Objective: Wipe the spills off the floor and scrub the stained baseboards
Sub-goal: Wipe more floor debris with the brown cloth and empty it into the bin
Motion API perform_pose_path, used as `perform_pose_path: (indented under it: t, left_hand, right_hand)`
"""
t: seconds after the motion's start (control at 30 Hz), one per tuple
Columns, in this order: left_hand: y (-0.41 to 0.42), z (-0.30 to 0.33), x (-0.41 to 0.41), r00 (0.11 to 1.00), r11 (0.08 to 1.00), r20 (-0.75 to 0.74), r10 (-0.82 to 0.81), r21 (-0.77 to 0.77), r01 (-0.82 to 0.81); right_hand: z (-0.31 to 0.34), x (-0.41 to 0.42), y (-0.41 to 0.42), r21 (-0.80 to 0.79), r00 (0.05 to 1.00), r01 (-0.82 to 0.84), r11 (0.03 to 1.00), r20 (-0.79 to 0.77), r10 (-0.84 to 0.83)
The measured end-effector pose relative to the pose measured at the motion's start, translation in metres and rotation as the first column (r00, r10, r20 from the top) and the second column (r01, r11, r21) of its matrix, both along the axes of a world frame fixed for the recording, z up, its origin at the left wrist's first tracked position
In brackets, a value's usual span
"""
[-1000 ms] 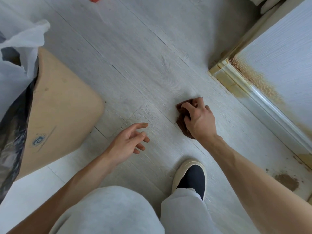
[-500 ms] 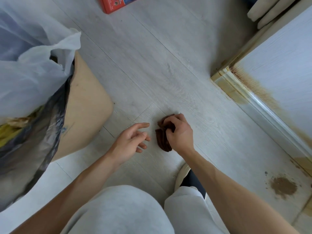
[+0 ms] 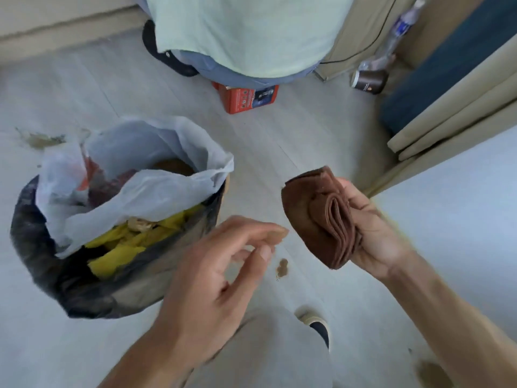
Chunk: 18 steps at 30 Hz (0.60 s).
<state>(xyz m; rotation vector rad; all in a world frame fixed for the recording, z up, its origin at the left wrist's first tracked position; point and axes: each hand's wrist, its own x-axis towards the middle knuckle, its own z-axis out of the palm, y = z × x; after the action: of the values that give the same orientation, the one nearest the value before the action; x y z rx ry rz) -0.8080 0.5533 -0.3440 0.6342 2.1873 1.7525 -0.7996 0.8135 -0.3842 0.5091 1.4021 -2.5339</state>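
Holding a folded brown cloth up off the floor in the right hand, beside a lined trash bin.

Fingers and thumb of the right hand curl round the bunched end of the cloth, its folded edges facing the camera. The left hand hangs in the air between bin and cloth, fingers loosely bent, holding nothing. On the pale floor a small brown spill lies below the two hands, another brown spill sits at the lower right, and a greenish smear lies beyond the bin at the left. The bin holds a white plastic bag and yellow scraps. Farther off stand a red box, a dark paper cup and a plastic bottle.
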Motion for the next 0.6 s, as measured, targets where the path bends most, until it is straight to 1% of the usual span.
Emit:
perform_pose_path:
  t: [0.03,0.07,0.1,0.13,0.17,0.2,0.23,0.27,0.3,0.33,0.37,0.4,0.43,0.47,0.5,0.53,0.6]
  left_hand:
    - [-0.013,0.014,-0.011,0.982,0.994,-0.168,0.083,-0.051,-0.092]
    - [-0.030,0.025,-0.026,0.937,0.971,-0.301,0.176,-0.101,-0.215]
    - [-0.048,0.032,-0.042,0.886,0.930,-0.393,0.247,-0.159,-0.330]
    - [-0.067,0.034,-0.060,0.853,0.879,-0.447,0.270,-0.247,-0.407]
    - [-0.083,0.036,-0.077,0.863,0.817,-0.446,0.237,-0.389,-0.425]
    - [-0.094,0.031,-0.093,0.910,0.736,-0.385,0.157,-0.568,-0.368]
    - [-0.102,0.024,-0.105,0.959,0.639,-0.277,0.065,-0.727,-0.253]
    - [-0.108,0.015,-0.113,0.987,0.546,-0.156,-0.023,-0.829,-0.118]
    - [-0.110,0.009,-0.116,0.990,0.473,-0.076,-0.115,-0.881,-0.013]
    - [-0.109,0.002,-0.114,0.982,0.425,-0.026,-0.189,-0.903,0.058]
    - [-0.108,-0.005,-0.108,0.969,0.414,-0.004,-0.248,-0.904,0.102]
    - [-0.107,-0.016,-0.101,0.958,0.415,-0.002,-0.287,-0.902,0.123]
    - [-0.106,-0.021,-0.092,0.948,0.387,0.014,-0.318,-0.911,0.144]
    - [-0.106,-0.022,-0.083,0.938,0.344,0.010,-0.345,-0.929,0.137]
    - [-0.108,-0.023,-0.076,0.930,0.324,-0.003,-0.367,-0.938,0.125]
    - [-0.110,-0.025,-0.072,0.925,0.323,-0.011,-0.380,-0.939,0.121]
    - [-0.116,-0.027,-0.070,0.921,0.363,-0.040,-0.388,-0.925,0.113]
  right_hand:
    - [0.019,-0.012,-0.004,0.032,0.998,-0.056,0.998,-0.025,0.056]
    - [0.038,-0.024,-0.012,0.071,0.993,-0.105,0.992,-0.044,0.108]
    - [0.054,-0.036,-0.022,0.113,0.988,-0.140,0.984,-0.052,0.146]
    - [0.068,-0.046,-0.033,0.153,0.983,-0.167,0.974,-0.055,0.177]
    - [0.079,-0.056,-0.045,0.183,0.976,-0.194,0.964,-0.064,0.208]
    - [0.088,-0.065,-0.057,0.199,0.967,-0.223,0.954,-0.076,0.242]
    - [0.094,-0.075,-0.069,0.206,0.957,-0.253,0.945,-0.088,0.275]
    - [0.100,-0.084,-0.082,0.216,0.946,-0.286,0.934,-0.092,0.311]
    - [0.102,-0.093,-0.093,0.231,0.935,-0.316,0.920,-0.089,0.343]
    - [0.104,-0.102,-0.104,0.246,0.926,-0.343,0.906,-0.074,0.371]
    - [0.104,-0.110,-0.115,0.257,0.917,-0.369,0.893,-0.056,0.395]
    - [0.101,-0.118,-0.124,0.266,0.910,-0.391,0.881,-0.029,0.413]
    - [0.097,-0.126,-0.132,0.282,0.907,-0.405,0.870,0.003,0.421]
    - [0.092,-0.132,-0.140,0.297,0.910,-0.407,0.864,0.047,0.413]
    - [0.085,-0.138,-0.148,0.307,0.913,-0.406,0.861,0.098,0.396]
    - [0.078,-0.144,-0.154,0.312,0.917,-0.398,0.863,0.152,0.368]
    - [0.064,-0.155,-0.165,0.314,0.915,-0.377,0.871,0.273,0.297]
